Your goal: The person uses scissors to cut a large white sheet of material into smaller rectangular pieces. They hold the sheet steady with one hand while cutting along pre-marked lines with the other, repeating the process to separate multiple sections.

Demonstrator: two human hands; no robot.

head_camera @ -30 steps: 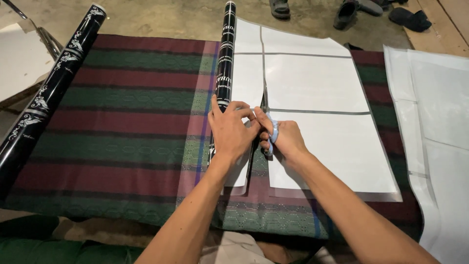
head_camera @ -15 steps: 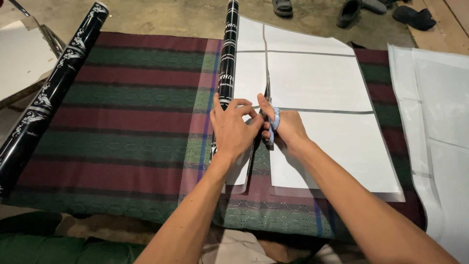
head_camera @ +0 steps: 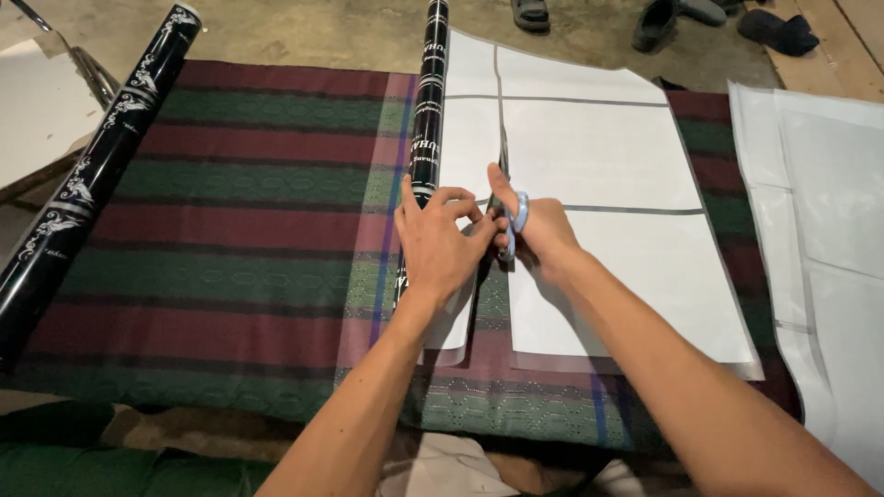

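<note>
A white sheet with grey grid lines point(head_camera: 626, 184) lies on a green and maroon striped cloth point(head_camera: 239, 221). My right hand point(head_camera: 534, 225) grips light-blue-handled scissors point(head_camera: 514, 216), whose blades point away from me along a lengthwise cut in the sheet. My left hand point(head_camera: 442, 244) presses on the narrow left strip of the sheet, right beside the scissors and against a black patterned roll point(head_camera: 428, 110) that lies along the sheet's left edge. The cut runs from the near edge up to the blades.
A second black patterned roll point(head_camera: 92, 175) lies diagonally at the cloth's left edge. More white sheets point(head_camera: 820, 212) lie to the right. Sandals point(head_camera: 672, 13) and another person's feet are on the floor at the top. A white panel point(head_camera: 32, 110) sits far left.
Both hands and the scissors have moved farther away from me along the sheet, and the cut behind them is longer.
</note>
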